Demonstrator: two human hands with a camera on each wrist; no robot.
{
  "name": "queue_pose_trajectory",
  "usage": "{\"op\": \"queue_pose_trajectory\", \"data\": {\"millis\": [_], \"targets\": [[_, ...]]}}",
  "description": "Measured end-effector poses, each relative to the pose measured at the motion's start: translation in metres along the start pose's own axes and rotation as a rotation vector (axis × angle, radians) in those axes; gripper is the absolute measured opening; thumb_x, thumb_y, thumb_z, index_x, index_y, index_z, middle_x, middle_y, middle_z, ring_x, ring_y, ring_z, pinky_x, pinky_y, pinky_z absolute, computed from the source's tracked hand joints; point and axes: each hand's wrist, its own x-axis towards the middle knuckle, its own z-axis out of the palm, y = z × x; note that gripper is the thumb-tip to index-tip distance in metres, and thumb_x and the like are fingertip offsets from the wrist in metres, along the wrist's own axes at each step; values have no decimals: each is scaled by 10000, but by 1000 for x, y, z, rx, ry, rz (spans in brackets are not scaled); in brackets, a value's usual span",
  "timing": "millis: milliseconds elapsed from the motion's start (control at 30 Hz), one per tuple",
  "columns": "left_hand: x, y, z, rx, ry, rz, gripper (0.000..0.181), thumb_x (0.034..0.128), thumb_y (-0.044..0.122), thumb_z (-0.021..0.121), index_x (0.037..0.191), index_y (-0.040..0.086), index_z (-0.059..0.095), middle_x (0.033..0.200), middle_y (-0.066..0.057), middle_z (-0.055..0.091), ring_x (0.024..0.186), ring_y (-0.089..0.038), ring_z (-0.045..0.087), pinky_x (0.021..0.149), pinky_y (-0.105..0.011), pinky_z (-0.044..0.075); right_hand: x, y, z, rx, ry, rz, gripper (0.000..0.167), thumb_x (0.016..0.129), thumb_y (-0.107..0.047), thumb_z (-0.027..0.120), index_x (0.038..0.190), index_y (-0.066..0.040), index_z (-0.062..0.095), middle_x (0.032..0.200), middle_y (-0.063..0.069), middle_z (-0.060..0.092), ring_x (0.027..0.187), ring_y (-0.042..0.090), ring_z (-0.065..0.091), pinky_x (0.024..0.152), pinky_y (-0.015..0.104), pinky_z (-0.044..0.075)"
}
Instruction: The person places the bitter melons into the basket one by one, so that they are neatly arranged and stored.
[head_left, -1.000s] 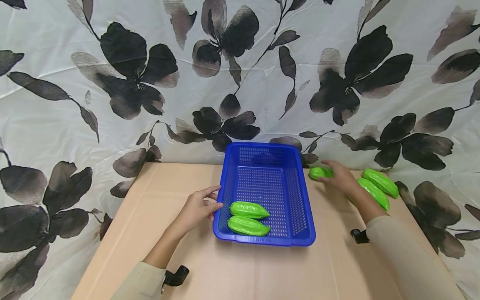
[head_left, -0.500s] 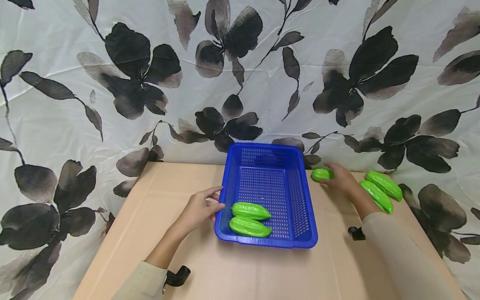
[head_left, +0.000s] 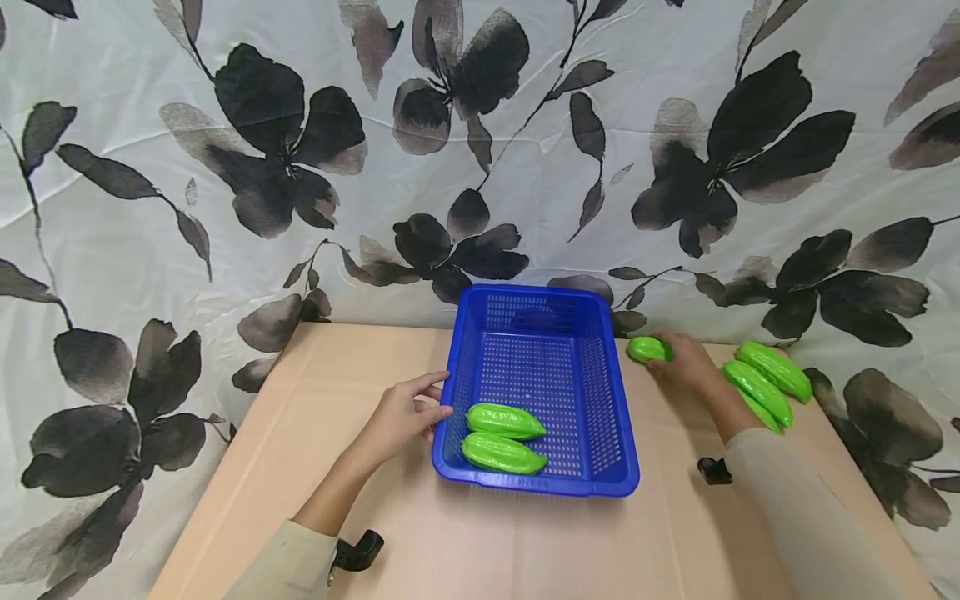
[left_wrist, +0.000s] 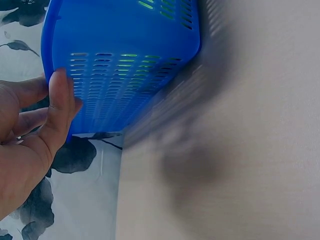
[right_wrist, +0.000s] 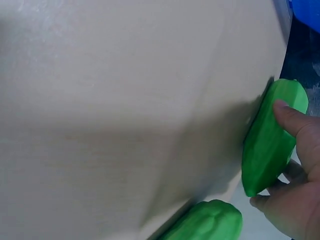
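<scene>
A blue plastic basket [head_left: 525, 392] with perforated walls stands mid-table. Two green ridged fruits, one the upper fruit [head_left: 506, 421] and one the lower fruit [head_left: 504, 452], lie side by side inside at its near left. My left hand [head_left: 401, 421] holds the basket's left rim; the left wrist view has one digit over the outer wall [left_wrist: 100, 45]. At the table's back edge, right of the basket, my right hand [head_left: 690, 362] grips another green ridged fruit [right_wrist: 272, 135]. Its thumb lies across the fruit, with fingers at the other side and the pointed end.
More green fruits lie at the right edge, including a rear fruit [head_left: 776, 371] and a fruit in front [head_left: 759, 394]; my right forearm partly covers this group. The pale table [head_left: 570, 550] ends against a floral cloth [head_left: 570, 192].
The whole scene has drifted slightly right in the head view. Both hands keep nearly the same places, the left at the basket rim and the right on its green fruit.
</scene>
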Motion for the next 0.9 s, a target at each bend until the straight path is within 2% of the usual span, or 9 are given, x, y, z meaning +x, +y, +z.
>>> {"op": "queue_pose_trajectory", "data": {"millis": [233, 467, 667, 900], "targets": [[-1, 0, 1, 6, 3, -4, 598, 916, 4, 753, 1476, 16, 543, 1122, -192, 680, 588, -126, 661, 617, -590, 626, -6, 2, 1, 9, 4, 1, 568, 947, -168, 740, 1404, 75, 504, 1285, 401, 513, 1186, 574, 502, 1020, 709, 447], [-1, 0, 0, 11, -9, 4, 599, 922, 10, 750, 1480, 14, 536, 1129, -197, 677, 605, -129, 668, 624, -581, 629, -14, -1, -4, 33, 10, 17, 597, 973, -191, 704, 1452, 67, 459, 1296, 420, 466, 1187, 602, 492, 1009, 743, 442], [-3, -1, -1, 14, -19, 11, 602, 925, 11, 747, 1486, 14, 529, 1135, -195, 676, 590, -134, 661, 632, -592, 624, -21, -9, -11, 11, 53, -46, 578, 951, -131, 708, 1420, 109, 470, 1256, 435, 489, 1153, 616, 506, 1000, 750, 446], [-5, -3, -2, 1, -17, 13, 598, 922, 4, 746, 1481, 9, 533, 1116, -196, 673, 589, -137, 656, 623, -596, 620, -31, -25, -18, 14, 53, -84, 594, 942, -87, 708, 1438, 109, 447, 1284, 402, 501, 1183, 547, 498, 998, 711, 453]]}}
